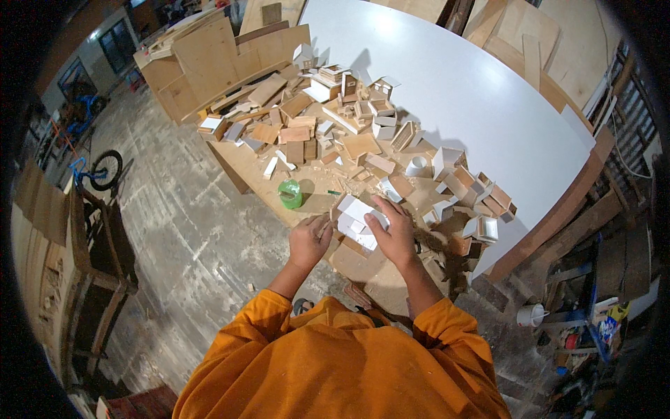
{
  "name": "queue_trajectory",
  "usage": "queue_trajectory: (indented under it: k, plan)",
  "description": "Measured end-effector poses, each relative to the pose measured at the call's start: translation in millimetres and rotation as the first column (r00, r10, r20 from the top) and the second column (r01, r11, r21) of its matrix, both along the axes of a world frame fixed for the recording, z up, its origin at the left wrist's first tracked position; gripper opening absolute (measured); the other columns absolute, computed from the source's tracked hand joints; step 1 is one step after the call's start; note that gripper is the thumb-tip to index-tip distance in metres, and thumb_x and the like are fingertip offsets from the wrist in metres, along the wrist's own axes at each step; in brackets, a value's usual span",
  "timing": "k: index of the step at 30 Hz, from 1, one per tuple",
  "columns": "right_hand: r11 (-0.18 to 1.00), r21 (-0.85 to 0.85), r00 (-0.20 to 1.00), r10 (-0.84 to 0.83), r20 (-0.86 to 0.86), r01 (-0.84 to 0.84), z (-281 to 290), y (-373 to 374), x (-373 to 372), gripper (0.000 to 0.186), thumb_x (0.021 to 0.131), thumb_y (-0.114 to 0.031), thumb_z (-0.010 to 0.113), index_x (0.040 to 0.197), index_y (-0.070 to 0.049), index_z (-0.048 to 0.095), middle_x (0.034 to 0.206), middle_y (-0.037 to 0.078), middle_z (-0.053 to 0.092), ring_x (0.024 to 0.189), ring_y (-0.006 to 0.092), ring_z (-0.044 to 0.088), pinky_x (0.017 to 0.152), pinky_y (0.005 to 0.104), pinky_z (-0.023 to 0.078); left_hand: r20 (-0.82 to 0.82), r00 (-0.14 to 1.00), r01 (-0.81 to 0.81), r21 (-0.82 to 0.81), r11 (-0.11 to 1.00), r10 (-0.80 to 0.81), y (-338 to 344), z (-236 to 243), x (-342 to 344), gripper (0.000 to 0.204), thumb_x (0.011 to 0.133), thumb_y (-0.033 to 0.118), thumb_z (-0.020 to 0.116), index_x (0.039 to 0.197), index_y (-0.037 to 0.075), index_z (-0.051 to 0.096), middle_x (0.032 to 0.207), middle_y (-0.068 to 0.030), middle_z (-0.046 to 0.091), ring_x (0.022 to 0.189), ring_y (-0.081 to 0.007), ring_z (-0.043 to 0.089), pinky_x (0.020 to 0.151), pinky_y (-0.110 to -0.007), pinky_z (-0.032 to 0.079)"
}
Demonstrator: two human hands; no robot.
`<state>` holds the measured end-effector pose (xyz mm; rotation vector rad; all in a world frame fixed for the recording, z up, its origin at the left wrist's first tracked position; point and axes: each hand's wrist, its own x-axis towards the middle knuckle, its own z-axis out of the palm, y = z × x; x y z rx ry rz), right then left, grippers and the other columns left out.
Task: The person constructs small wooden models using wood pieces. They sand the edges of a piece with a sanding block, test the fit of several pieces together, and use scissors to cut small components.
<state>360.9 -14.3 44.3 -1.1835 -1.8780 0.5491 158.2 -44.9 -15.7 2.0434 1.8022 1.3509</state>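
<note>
A white-faced wooden piece [354, 211] with raised wooden edges is in front of me, above the near edge of the bench. My right hand [396, 234] grips its right side, thumb over the white face and fingers along the far edge. At its left edge is my left hand [311, 241], fingers curled together; what they pinch, if anything, is too small to make out. A small white block [357, 228] shows on the white face near my right thumb. Just beyond my left hand stands a green translucent cup [289, 194], with a thin green stick [334, 192] lying beside it.
Wood offcuts [296, 133] and small box-like wooden pieces [384, 126] are heaped across the bench [314, 204]. A white cup [416, 166] stands among them. Behind lies a large white panel [481, 98]. A wooden frame [84, 279] is at left; a white bucket [532, 315] is at right.
</note>
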Motion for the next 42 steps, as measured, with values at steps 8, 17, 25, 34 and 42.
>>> queue_trajectory:
  k: [8,17,25,34,42]
  plan:
    - [0.995,-0.099,0.994,-0.008,-0.111,-0.003,-10.6,3.2,10.9,0.034,0.092,-0.017,0.055,0.122,0.001,0.056,0.120,0.019,0.060,0.113,0.0315,0.055,0.097,0.0385,0.041,0.010,1.000,-0.001,0.031,1.000,0.001,-1.4,-2.0,0.2,0.018,0.078,0.016,0.068,0.092,0.005,0.068,0.083,-0.0148,0.067,0.072,-0.0333,0.064,0.062,-0.038,0.052]
    - [0.990,-0.143,0.985,-0.036,-0.168,0.011,-18.6,2.0,20.5,0.035,0.093,-0.018,0.053,0.124,-0.001,0.055,0.123,0.019,0.058,0.115,0.0333,0.054,0.099,0.0402,0.039,0.096,0.995,-0.008,-0.039,0.999,0.012,-2.4,-4.3,2.3,0.017,0.078,0.013,0.067,0.092,0.004,0.068,0.084,-0.0157,0.067,0.072,-0.0334,0.064,0.062,-0.038,0.052]
    - [0.985,-0.154,0.958,-0.115,-0.261,0.076,-36.4,5.3,48.4,0.037,0.096,-0.022,0.049,0.126,0.000,0.053,0.125,0.019,0.056,0.117,0.0308,0.052,0.101,0.0392,0.037,0.458,0.881,-0.040,-0.171,0.985,0.115,5.1,-27.2,-1.1,0.017,0.082,0.010,0.065,0.093,-0.002,0.068,0.074,-0.0133,0.066,0.065,-0.0177,0.064,0.061,-0.029,0.050]
    - [0.975,-0.198,0.850,-0.184,-0.493,0.097,-37.5,-14.8,106.9,0.038,0.097,-0.025,0.050,0.125,0.001,0.053,0.125,0.015,0.056,0.116,0.0231,0.052,0.099,0.0353,0.039,0.631,0.763,-0.038,-0.174,0.984,0.141,-9.3,-37.9,-10.5,0.016,0.083,0.009,0.066,0.092,-0.004,0.067,0.075,-0.0051,0.067,0.067,-0.0094,0.059,0.064,-0.025,0.048]
    - [0.956,-0.264,0.867,-0.240,-0.437,0.131,-16.9,-70.3,141.1,0.026,0.096,-0.016,0.052,0.110,0.004,0.062,0.105,0.013,0.065,0.096,0.0205,0.061,0.088,0.0316,0.046,0.728,0.665,-0.114,-0.124,0.986,0.168,-35.6,-20.7,-68.9,0.013,0.086,0.004,0.062,0.091,-0.007,0.065,0.081,-0.0061,0.066,0.075,-0.0112,0.060,0.072,-0.025,0.048]
